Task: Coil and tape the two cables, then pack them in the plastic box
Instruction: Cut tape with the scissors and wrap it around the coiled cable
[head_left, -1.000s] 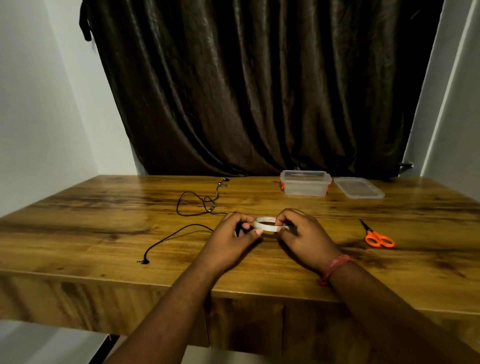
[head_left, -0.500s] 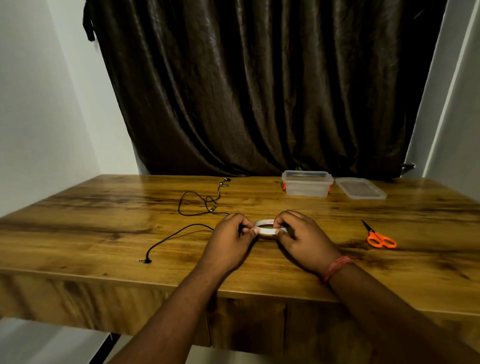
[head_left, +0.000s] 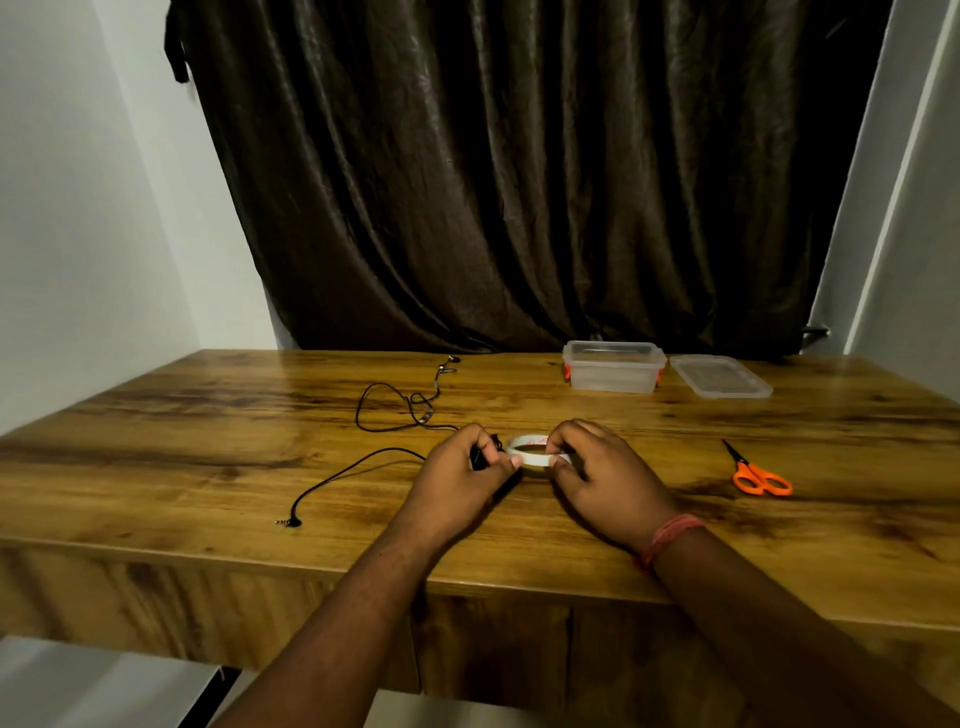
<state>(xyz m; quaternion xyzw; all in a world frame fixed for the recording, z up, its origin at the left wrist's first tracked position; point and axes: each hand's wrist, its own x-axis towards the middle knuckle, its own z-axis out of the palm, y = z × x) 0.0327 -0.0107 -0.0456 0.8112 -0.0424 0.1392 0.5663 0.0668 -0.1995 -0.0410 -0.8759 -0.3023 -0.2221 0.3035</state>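
Note:
A white tape roll (head_left: 530, 445) lies flat on the wooden table (head_left: 156, 457) between my two hands. My left hand (head_left: 460, 475) pinches the roll's left edge and also holds something small and black, seemingly a coiled cable (head_left: 478, 460). My right hand (head_left: 597, 475) grips the roll's right side, thumb on a strip of tape. A loose black cable (head_left: 395, 410) sprawls to the left, its jack plug (head_left: 288, 521) near the front edge. The clear plastic box (head_left: 613, 366) stands open at the back.
The box's clear lid (head_left: 719, 376) lies right of the box. Orange-handled scissors (head_left: 756, 473) rest on the table to the right of my hands. A dark curtain (head_left: 519, 182) hangs behind the table, with white walls on either side.
Both hands stay on the tape roll with only small finger shifts. The right thumb now presses a tape strip at the roll's front right.

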